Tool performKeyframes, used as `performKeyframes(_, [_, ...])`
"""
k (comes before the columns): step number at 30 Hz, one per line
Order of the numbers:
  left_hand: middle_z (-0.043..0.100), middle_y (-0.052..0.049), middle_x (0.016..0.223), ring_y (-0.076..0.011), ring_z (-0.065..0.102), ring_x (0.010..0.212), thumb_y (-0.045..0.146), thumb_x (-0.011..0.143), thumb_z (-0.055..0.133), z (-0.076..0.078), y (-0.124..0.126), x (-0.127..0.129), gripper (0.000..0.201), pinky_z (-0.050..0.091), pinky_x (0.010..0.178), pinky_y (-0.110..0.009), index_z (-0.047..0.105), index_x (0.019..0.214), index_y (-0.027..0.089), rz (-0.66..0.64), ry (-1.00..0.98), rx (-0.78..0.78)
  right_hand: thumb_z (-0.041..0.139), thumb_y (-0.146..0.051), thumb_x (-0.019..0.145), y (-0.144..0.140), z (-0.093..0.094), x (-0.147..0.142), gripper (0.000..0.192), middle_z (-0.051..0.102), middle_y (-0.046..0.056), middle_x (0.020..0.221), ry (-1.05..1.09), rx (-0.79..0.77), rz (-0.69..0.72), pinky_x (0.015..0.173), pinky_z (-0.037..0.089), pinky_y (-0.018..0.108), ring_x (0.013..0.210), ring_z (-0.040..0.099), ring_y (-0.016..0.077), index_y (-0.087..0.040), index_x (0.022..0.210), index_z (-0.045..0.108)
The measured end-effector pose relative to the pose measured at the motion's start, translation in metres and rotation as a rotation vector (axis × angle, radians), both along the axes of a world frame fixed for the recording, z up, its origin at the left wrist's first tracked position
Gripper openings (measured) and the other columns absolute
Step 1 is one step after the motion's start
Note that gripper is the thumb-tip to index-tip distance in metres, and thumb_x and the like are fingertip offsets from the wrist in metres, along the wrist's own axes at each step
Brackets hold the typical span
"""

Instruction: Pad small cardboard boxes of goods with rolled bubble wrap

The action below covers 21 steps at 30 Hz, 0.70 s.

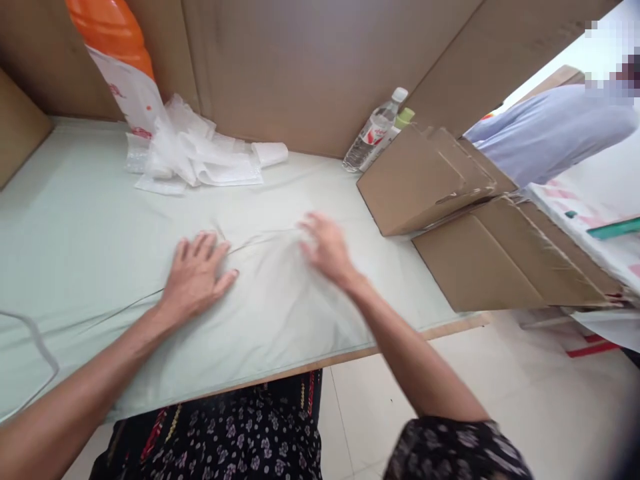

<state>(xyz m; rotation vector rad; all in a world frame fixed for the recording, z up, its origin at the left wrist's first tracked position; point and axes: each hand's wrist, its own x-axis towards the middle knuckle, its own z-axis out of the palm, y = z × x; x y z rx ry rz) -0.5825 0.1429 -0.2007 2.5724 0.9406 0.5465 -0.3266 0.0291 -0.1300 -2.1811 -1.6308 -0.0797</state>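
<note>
A pale green sheet (280, 307) covers the work table, with wrinkles across it. My left hand (195, 273) lies flat on this sheet, palm down with the fingers spread. A thin dark line (135, 303), a crease or a thread, runs across the sheet past my left hand toward the right one. My right hand (327, 250) is over the sheet to the right, smeared by motion. Its thumb and fingers look apart and slightly bent, and nothing shows between them. Whether its fingertips touch the sheet I cannot tell.
Crumpled white packing film (200, 157) lies at the back left beside an orange bottle (113, 33). A clear water bottle (375, 130) leans near cardboard boxes (415, 180) on the right. A grey cable (37, 340) loops at left. Another person's sleeve (550, 127) shows beyond the boxes.
</note>
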Motion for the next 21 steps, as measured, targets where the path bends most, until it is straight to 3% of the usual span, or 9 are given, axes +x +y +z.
performKeyframes(3, [0.049, -0.012, 0.154, -0.0374, 0.035, 0.148, 0.049, 0.083, 0.063, 0.002, -0.033, 0.023, 0.054, 0.015, 0.123, -0.059, 0.062, 0.132, 0.025, -0.198, -0.023, -0.04, 0.067, -0.006, 0.081, -0.019, 0.055, 0.088, 0.045, 0.048, 0.027, 0.15, -0.062, 0.171, -0.321, 0.113, 0.023, 0.058, 0.145, 0.036, 0.0365, -0.007, 0.125, 0.062])
performKeyframes(6, [0.048, -0.012, 0.155, -0.036, 0.036, 0.148, 0.044, 0.081, 0.068, 0.007, -0.049, 0.037, 0.056, 0.016, 0.125, -0.055, 0.062, 0.133, 0.024, -0.323, -0.031, -0.098, 0.081, -0.029, 0.074, -0.026, 0.091, 0.156, 0.045, 0.052, 0.029, 0.145, -0.175, 0.21, -0.869, 0.097, 0.029, 0.055, 0.137, 0.046, 0.0363, -0.006, 0.11, 0.066])
performKeyframes(9, [0.052, -0.012, 0.152, -0.0354, 0.038, 0.147, 0.038, 0.078, 0.071, 0.011, -0.047, 0.04, 0.052, 0.019, 0.124, -0.056, 0.065, 0.128, 0.024, -0.335, -0.062, -0.163, 0.078, -0.034, 0.077, -0.024, 0.1, 0.191, 0.029, 0.07, 0.028, 0.119, -0.127, 0.031, -0.992, 0.079, 0.03, 0.05, 0.119, 0.061, 0.0314, -0.007, 0.081, 0.07])
performKeyframes(11, [0.057, -0.011, 0.146, -0.0345, 0.043, 0.144, 0.036, 0.078, 0.07, 0.012, -0.042, 0.039, 0.047, 0.022, 0.123, -0.058, 0.067, 0.124, 0.024, -0.32, -0.116, -0.214, 0.077, -0.029, 0.079, -0.02, 0.096, 0.195, 0.026, 0.075, 0.025, 0.105, -0.109, -0.005, -0.958, 0.073, 0.028, 0.047, 0.106, 0.065, 0.0267, -0.008, 0.065, 0.068])
performKeyframes(14, [0.065, -0.012, 0.136, -0.0323, 0.054, 0.135, 0.039, 0.081, 0.067, 0.013, -0.035, 0.036, 0.044, 0.032, 0.12, -0.055, 0.068, 0.123, 0.023, -0.255, -0.283, -0.353, 0.076, -0.021, 0.079, -0.021, 0.088, 0.175, 0.013, 0.078, 0.019, 0.093, -0.149, 0.044, -0.775, 0.071, 0.031, 0.043, 0.09, 0.066, 0.0219, -0.012, 0.071, 0.075])
performKeyframes(17, [0.068, -0.013, 0.131, -0.0303, 0.062, 0.125, 0.042, 0.082, 0.067, 0.013, -0.024, 0.033, 0.046, 0.045, 0.111, -0.049, 0.067, 0.123, 0.02, -0.068, -0.545, -0.539, 0.073, -0.022, 0.08, -0.038, 0.082, 0.132, 0.007, 0.077, 0.014, 0.086, -0.165, 0.11, -0.481, 0.071, 0.038, 0.041, 0.084, 0.066, 0.0235, -0.019, 0.082, 0.079])
performKeyframes(21, [0.068, -0.014, 0.128, -0.0296, 0.062, 0.124, 0.046, 0.078, 0.071, 0.014, 0.001, 0.025, 0.051, 0.046, 0.111, -0.046, 0.065, 0.119, 0.017, 0.235, -0.96, -0.694, 0.067, -0.035, 0.085, -0.074, 0.086, 0.053, 0.011, 0.076, 0.009, 0.097, -0.089, 0.226, -0.123, 0.087, 0.048, 0.048, 0.098, 0.068, 0.0287, -0.032, 0.087, 0.077])
